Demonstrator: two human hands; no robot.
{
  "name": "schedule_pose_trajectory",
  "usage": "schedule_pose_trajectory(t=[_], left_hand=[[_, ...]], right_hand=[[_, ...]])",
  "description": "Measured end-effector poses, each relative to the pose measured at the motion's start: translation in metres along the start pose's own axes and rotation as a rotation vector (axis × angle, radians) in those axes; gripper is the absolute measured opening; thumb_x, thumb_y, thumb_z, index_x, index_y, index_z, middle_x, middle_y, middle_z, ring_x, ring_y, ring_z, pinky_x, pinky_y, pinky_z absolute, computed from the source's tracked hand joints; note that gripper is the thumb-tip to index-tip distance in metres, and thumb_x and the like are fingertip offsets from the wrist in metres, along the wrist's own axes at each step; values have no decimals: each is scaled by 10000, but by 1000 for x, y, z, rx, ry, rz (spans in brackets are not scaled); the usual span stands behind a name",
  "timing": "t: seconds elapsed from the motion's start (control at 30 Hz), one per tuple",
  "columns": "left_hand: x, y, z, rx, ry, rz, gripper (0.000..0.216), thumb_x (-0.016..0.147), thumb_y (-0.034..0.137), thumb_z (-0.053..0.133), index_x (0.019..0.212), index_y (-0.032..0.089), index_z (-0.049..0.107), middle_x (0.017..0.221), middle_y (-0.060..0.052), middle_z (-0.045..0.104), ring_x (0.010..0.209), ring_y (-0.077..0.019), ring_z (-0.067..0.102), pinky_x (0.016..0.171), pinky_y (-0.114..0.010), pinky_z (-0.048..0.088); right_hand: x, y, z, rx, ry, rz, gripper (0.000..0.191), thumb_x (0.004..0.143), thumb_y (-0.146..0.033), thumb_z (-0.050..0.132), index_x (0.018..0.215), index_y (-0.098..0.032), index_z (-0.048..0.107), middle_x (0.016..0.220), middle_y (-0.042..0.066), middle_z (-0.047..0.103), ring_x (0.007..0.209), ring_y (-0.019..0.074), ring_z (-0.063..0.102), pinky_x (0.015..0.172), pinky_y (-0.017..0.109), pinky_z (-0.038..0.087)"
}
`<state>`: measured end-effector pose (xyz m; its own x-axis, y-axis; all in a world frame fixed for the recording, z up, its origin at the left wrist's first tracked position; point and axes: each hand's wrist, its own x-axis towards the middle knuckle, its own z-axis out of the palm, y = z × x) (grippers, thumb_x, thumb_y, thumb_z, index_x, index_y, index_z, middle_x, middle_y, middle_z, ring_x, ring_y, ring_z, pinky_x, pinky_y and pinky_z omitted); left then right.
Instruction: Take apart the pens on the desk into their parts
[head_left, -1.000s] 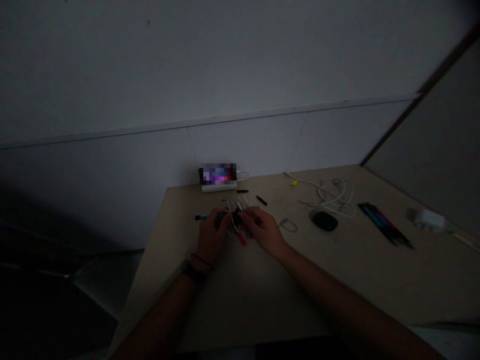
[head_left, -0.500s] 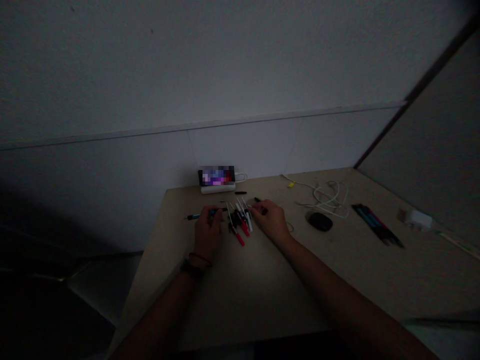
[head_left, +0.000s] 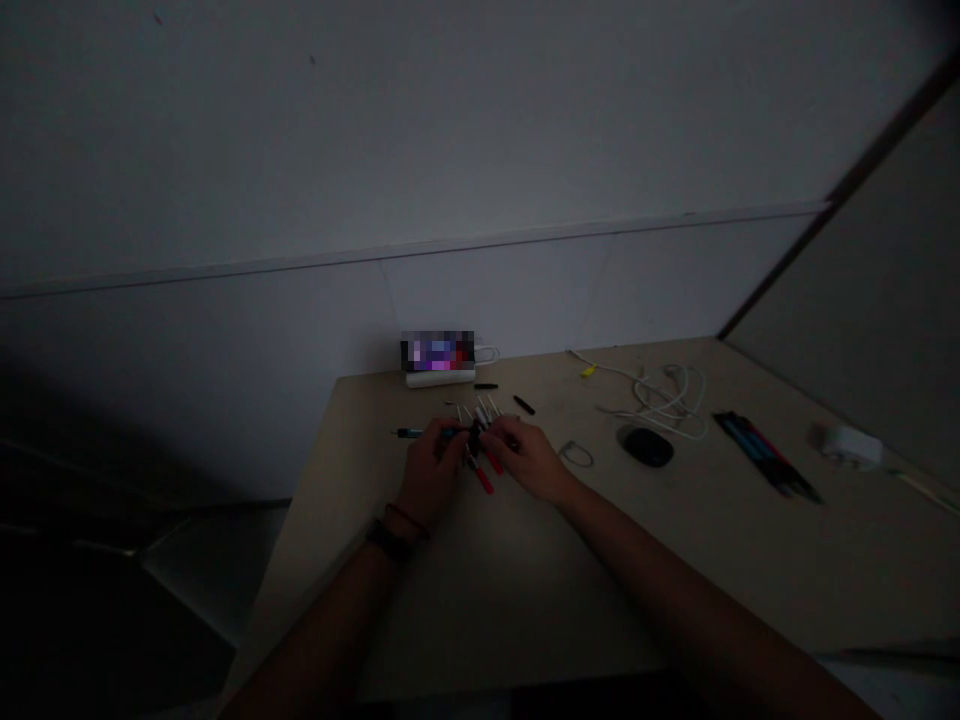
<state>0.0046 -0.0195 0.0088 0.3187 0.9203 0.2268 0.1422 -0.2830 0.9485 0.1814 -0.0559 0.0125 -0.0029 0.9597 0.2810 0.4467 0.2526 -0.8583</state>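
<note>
Change vs half a second ago: the right hand [head_left: 527, 458] has come in from the right edge of the pens and now meets the left hand [head_left: 431, 462] above them, fingertips almost touching. My read: both hands are now busy at one spot, the inner end of the blue pen [head_left: 410, 433]. Left grip: fingers curled closed around that pen, its outer end poking out to the left over the table [head_left: 465, 610]. Right grip: thumb and fingers drawn close together beside a dark piece between the hands; can't tell whether it's pinched or just touched, too dark and partly covered. Under and between the hands: a loose fan of pens, white shafts [head_left: 493, 405] towards the wall, a red pen [head_left: 484, 480] towards the person. Two small black pieces lie beyond: one black piece [head_left: 486, 386] near the phone [head_left: 439, 352], the other just right of the fan. Containers: none I can make out; the fan lies straight on the table. The dark pen bundle [head_left: 766, 455] at far right lies side by side; can't tell if a sleeve holds it. Phone leans upright at a white block [head_left: 441, 379]. Mouse [head_left: 649, 447] and wire loop [head_left: 577, 455] sit right of the hands.
</note>
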Motion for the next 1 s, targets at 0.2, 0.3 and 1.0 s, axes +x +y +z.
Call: schedule_pose_trajectory(t=[0.2,0.3,1.0], left_hand=[[-4,4,1,48,-77,55,192,914,343,608,1029,190,614,727,4,671,626,-132,610,586,-225,446],[-4,3,1,40,-121,66,192,925,342,592,1043,193,616,739,-4,672,637,-142,611,600,-242,455],[8,2,-5,-357,63,-157,451,806,549,691,1027,182,551,773,-7,666,503,-91,575,463,-199,452]], right_hand=[[-2,-9,1,68,-78,-27,484,928,-583,483,631,-207,542,573,-24,519,551,131,474,547,253,351],[-2,-7,2,122,-73,9,506,925,-610,467,643,-203,571,566,-22,533,540,129,481,538,248,357],[2,2,-1,497,190,258,602,798,-720,603,506,-202,505,404,-44,424,371,87,342,386,233,255]])
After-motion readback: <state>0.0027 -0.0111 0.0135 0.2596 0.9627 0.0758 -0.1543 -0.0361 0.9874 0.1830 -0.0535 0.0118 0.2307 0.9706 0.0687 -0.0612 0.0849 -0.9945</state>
